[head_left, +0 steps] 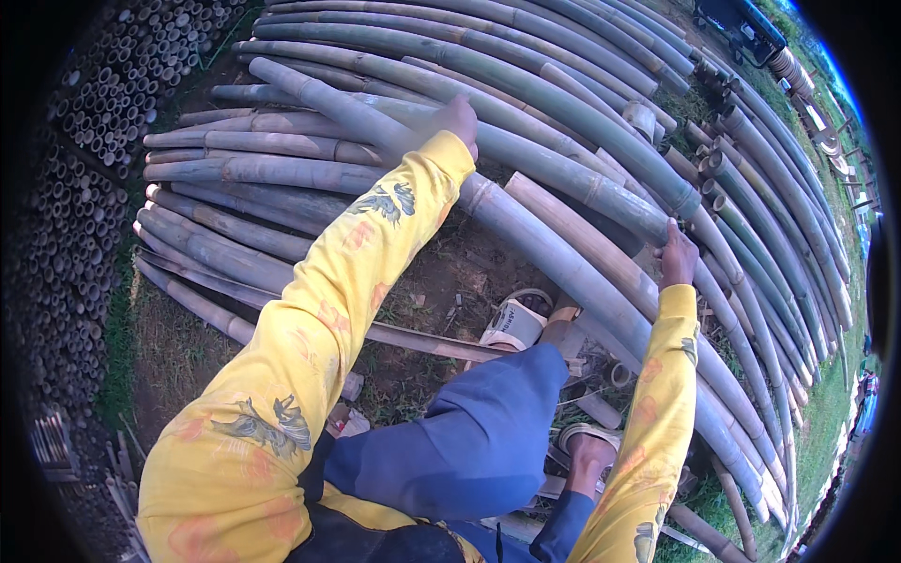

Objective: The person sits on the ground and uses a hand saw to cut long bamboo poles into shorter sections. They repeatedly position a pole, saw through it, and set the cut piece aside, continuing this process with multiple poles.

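A long grey-green bamboo pole [554, 174] lies slanting across the stack, from upper left down to the right. My left hand [457, 122] is closed over its upper stretch, the fingers partly hidden and slightly blurred. At the pole's right end, my right hand [678, 258] grips the rim with its fingers. Below my left hand, another thick bamboo pole [563, 263] runs diagonally across the stack toward the lower right. A paler, pinkish bamboo pole [572, 230] lies between these two.
Many more bamboo poles [244, 174] lie left, beyond and right [788, 235]. Stacked pole ends [84, 206] fill the far left. My sandalled foot [514, 324] stands on littered soil, a split bamboo strip [432, 342] beside it. Dark machinery [741, 28] stands at upper right.
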`<move>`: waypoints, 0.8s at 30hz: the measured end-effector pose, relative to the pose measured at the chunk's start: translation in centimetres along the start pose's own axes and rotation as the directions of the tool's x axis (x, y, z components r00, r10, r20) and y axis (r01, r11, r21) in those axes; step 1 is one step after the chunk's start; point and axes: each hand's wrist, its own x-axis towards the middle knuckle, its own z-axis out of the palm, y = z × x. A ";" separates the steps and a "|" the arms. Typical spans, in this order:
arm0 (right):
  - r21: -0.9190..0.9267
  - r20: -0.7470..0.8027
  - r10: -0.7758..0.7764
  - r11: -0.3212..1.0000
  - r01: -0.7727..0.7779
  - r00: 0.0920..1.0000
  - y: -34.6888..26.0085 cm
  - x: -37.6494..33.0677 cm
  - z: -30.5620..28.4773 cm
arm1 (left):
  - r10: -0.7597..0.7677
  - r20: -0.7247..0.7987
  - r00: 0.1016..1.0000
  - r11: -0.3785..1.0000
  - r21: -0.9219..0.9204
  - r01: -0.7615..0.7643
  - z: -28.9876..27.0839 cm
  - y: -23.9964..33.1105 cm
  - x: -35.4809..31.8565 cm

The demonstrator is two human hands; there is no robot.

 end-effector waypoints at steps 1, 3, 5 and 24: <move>0.081 0.025 0.102 0.991 -0.103 0.995 0.0 -0.2 -0.7 | -0.009 -0.012 1.000 1.000 -0.027 0.009 0.7 -0.6 -0.2; 0.210 0.033 0.094 0.973 -0.099 0.995 0.3 -0.2 -0.6 | -0.015 -0.043 0.999 0.997 -0.079 0.012 1.6 -1.4 -0.3; 0.326 0.001 0.081 0.942 -0.077 0.997 0.9 -0.3 -1.7 | -0.021 -0.011 1.000 0.993 -0.113 0.019 2.9 -2.1 0.4; 0.519 -0.327 -0.566 0.562 0.644 0.757 -5.4 -12.9 -12.3 | 0.106 0.082 0.991 0.958 -0.277 -0.079 2.2 0.4 -5.6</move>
